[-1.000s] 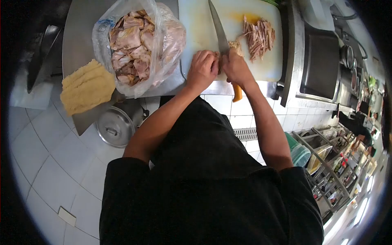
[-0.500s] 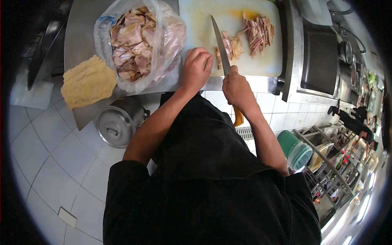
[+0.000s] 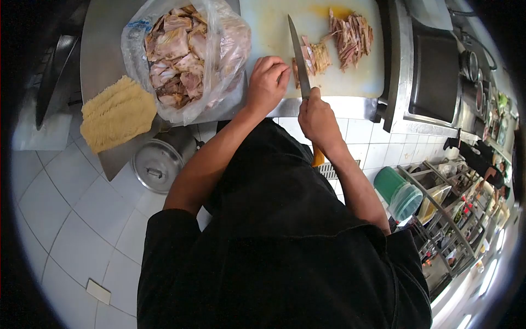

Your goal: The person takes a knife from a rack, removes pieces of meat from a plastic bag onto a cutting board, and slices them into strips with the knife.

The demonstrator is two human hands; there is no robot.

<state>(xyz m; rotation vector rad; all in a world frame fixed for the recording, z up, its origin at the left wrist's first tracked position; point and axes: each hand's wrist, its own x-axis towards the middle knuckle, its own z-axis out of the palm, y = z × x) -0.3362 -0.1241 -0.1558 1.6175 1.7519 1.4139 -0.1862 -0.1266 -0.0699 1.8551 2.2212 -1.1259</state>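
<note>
My right hand (image 3: pixel 319 116) is wrapped round a long kitchen knife (image 3: pixel 298 57), its blade pointing away from me over the white cutting board (image 3: pixel 268 27). The knife's yellow-orange handle end shows below the fist. Just left of the blade, my left hand (image 3: pixel 267 82) is curled, fingers bent together, over the board's near edge; whatever lies under its fingertips is hidden. Close to the blade's right side lie partly cut slices of cooked meat (image 3: pixel 316 57), with a thin strip on its left. Farther right sits a heap of meat strips (image 3: pixel 352 41).
A clear plastic bag (image 3: pixel 230 55) full of meat chunks (image 3: pixel 172 46) stands left of the board. A tan folded cloth (image 3: pixel 118 114) hangs over the counter corner. Below are a lidded metal pot (image 3: pixel 158 164) and a green bucket (image 3: pixel 390 183). A metal sink (image 3: pixel 435 71) adjoins at right.
The view has shifted slightly. The knife and both hands keep nearly the same places beside the meat, the blade a little more upright. The cut slices beside it have spread slightly.
</note>
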